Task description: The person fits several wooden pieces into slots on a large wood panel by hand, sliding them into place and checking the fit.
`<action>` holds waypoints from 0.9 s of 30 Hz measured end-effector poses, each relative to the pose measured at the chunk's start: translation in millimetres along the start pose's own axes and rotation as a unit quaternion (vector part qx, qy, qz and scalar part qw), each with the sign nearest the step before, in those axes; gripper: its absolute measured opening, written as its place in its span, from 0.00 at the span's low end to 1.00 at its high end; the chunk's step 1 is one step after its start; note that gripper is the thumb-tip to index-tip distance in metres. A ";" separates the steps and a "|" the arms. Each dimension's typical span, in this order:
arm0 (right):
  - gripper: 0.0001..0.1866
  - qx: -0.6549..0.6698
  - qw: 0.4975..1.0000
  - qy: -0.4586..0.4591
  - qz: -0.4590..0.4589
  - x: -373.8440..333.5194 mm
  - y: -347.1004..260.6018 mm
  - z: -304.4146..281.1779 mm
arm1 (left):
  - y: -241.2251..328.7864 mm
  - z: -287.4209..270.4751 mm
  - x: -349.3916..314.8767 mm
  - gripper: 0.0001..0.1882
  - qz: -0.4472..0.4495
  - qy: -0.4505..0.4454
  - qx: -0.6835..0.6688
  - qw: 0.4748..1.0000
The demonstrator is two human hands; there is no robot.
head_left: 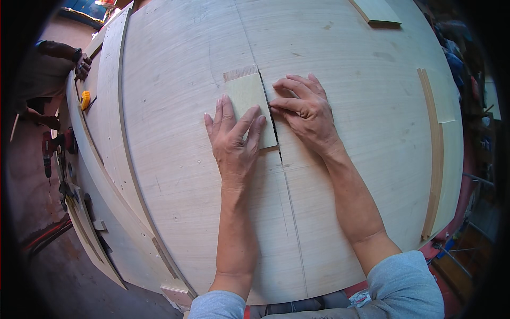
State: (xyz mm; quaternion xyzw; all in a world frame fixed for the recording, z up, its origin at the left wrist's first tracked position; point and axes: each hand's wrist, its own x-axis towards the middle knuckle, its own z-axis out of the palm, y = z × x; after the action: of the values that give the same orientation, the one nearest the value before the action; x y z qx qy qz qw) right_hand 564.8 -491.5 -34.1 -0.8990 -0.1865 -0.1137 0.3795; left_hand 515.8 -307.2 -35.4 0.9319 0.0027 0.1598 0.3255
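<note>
A small pale plywood rectangle [244,87] lies on a large wooden panel [180,186], near its middle. My left hand [234,133] rests on it with fingers spread, pressing it against the panel. Along the rectangle's right edge runs a dark line or narrow gap [274,133], which meets a long thin line drawn down the panel. Beside that edge is my right hand [308,111], with thumb and index finger pinched together close to the dark line. Whatever is between those fingertips is too small to make out. A rough brownish strip [241,72] shows at the rectangle's far end.
Long wooden strips [114,90] edge the panel's left side; a layered wooden batten [435,159] lies at right. A plywood piece [376,11] sits at the far edge. On the left are another person's hand [83,66], a yellow tape measure [85,100] and a drill [53,146].
</note>
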 end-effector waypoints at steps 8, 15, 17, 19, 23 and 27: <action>0.08 -0.002 1.000 -0.008 0.002 1.3 -3.3 -1.5 | -4.1 1.7 -0.2 0.15 0.006 0.011 -0.003 1.000; 0.09 0.006 1.000 -0.013 0.009 1.9 -3.1 -2.7 | -2.5 0.3 0.7 0.15 0.011 0.013 0.001 1.000; 0.09 0.005 1.000 -0.013 0.005 1.7 -2.5 -2.6 | -2.6 0.7 0.8 0.15 0.010 0.016 0.001 1.000; 0.09 0.006 1.000 -0.010 0.003 2.0 -3.0 -1.1 | -3.8 0.9 0.2 0.15 0.012 0.017 0.001 1.000; 0.09 -0.002 1.000 -0.018 -0.002 4.1 -4.5 -0.1 | -6.7 1.5 -0.5 0.15 0.009 0.023 0.009 1.000; 0.08 0.002 1.000 -0.020 0.000 3.7 -5.5 3.1 | -8.6 0.1 -0.4 0.15 0.014 0.032 0.022 0.999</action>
State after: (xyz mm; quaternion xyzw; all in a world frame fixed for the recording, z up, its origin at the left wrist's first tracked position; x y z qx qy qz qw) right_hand 566.1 -484.8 -31.3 -0.9004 -0.1943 -0.0947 0.3776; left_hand 516.3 -300.6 -40.9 0.9331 0.0035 0.1939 0.3028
